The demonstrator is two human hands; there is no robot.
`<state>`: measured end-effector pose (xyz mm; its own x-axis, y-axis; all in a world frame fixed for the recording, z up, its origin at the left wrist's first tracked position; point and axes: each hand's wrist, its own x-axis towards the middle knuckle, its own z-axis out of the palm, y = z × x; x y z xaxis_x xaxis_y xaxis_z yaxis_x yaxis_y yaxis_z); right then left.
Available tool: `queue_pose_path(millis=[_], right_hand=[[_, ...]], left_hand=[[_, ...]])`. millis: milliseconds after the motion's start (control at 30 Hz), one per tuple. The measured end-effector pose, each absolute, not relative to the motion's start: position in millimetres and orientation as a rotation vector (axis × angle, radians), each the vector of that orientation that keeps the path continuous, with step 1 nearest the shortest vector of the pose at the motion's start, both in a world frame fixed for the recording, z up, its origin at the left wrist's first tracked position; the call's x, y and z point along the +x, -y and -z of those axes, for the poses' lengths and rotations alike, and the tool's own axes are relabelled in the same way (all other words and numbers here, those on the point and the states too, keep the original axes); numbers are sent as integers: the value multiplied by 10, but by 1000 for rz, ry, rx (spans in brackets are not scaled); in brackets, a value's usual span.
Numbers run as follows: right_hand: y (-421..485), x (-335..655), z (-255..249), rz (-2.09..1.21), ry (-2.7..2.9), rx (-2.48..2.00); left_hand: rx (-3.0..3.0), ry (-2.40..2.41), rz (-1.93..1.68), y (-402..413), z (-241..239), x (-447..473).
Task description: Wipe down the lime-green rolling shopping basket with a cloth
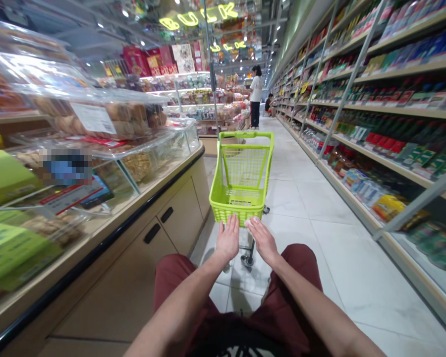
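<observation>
- Far left, we have a wooden counter [141,196] stacked with clear boxes of baked goods [107,116], with dark-handled cupboard doors [171,218] below.
- Overhead, a yellow neon sign [198,17] glows above the far displays.
- Our left hand [227,241] lies flat on the near rim of the cart, fingers straight and not curled around anything.
- The green shopping cart [241,183] stands in mid-aisle just ahead of us, beside the counter's corner. We see nothing in its basket, so we judge that no loading is done and all of it is left.
- Our right hand [262,240] matches the left: palm down, fingers spread, touching the same rim, gripping nothing.
- Far down the aisle a person in a white top [256,94] stands well apart from us.
- The white tiled floor [319,223] runs on ahead of the cart.
- On the right, long shelves [375,148] of bottles and packets line the whole aisle.
</observation>
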<state>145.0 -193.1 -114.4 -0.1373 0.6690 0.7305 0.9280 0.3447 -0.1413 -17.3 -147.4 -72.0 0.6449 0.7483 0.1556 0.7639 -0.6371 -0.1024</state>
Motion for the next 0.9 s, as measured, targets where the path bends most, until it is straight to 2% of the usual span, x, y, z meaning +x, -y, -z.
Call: queue_pose_path(millis=[167,233,467,533,767,900], right_hand=[[1678,1299,620,563,1852,-1354],[1563,1225,672,583,1930,-1360],[1608,1125,1314,517,2176,-1436],[1647,1100,1280,513,2182,-1425],[1343,833,651,566,2177,-1320],[1282,781,940,538,2305,-1392]], left_hand=[[-2671,1380,136,1400,712,-223],[-2673,1393,119,1394,687,-270],[-2674,1461,61,1356,751,-491],[-2676,1485,64,1326,791,-535],[-2646,1622,86,1192,729,-683],[-2663,1601,90,1190,690,-730]])
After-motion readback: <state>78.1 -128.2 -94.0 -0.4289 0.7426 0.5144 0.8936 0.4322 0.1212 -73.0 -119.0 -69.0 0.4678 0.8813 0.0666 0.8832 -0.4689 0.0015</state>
